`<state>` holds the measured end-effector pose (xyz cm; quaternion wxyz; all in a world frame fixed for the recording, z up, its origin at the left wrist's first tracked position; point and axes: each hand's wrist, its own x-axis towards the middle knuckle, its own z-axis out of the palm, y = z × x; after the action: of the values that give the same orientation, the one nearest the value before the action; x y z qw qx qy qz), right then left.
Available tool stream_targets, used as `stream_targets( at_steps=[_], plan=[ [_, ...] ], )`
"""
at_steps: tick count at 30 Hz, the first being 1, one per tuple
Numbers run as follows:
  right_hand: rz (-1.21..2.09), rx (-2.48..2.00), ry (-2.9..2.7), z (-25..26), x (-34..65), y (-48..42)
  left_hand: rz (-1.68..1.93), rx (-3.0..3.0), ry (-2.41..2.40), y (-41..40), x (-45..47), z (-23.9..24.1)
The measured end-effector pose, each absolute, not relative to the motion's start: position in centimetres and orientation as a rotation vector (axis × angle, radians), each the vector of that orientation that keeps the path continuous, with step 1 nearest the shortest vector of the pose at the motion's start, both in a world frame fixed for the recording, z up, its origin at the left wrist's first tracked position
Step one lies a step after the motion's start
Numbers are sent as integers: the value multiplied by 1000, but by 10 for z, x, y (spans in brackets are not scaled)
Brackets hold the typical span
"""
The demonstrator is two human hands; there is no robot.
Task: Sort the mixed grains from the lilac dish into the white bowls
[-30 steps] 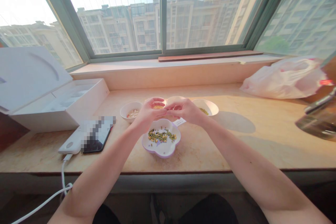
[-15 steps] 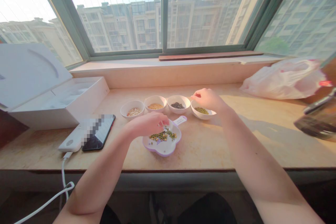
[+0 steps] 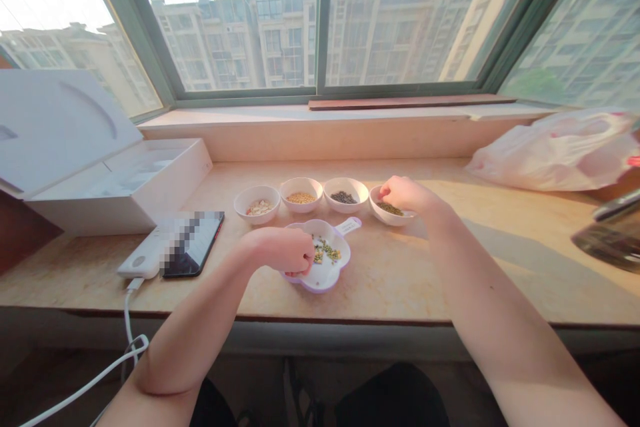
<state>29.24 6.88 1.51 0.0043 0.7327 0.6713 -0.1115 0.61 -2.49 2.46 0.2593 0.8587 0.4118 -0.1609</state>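
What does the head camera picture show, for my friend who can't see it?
A person's left hand is curled in a flower-shaped dish of mixed beans, while the right hand is over the rightmost bowl of four in a row on a counter by a window.

Four bowls (image 3: 301, 183) in a row behind the dish (image 3: 327, 280) — phone (image 3: 193, 250) left, bag (image 3: 550, 150) right

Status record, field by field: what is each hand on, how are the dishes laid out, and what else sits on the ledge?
left hand: curled, fingers down in the flower-shaped dish of mixed grains
right hand: fingertips bunched over the rightmost bowl, green beans inside
row behind dish: pale-pieces bowl, yellow-grain bowl, dark-seed bowl
left of dish: phone, power bank, open white box
far right: plastic bag
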Motion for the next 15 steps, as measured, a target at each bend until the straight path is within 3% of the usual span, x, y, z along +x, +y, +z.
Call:
stream_targets(
  at_steps=[7,15],
  plan=[
    [-322,2354,2150,13,293,67,43,2446,1144,-15,3,12],
    [-295,2359,2229,20,289,60,49,2531,1148,-23,7,-4]
  ],
)
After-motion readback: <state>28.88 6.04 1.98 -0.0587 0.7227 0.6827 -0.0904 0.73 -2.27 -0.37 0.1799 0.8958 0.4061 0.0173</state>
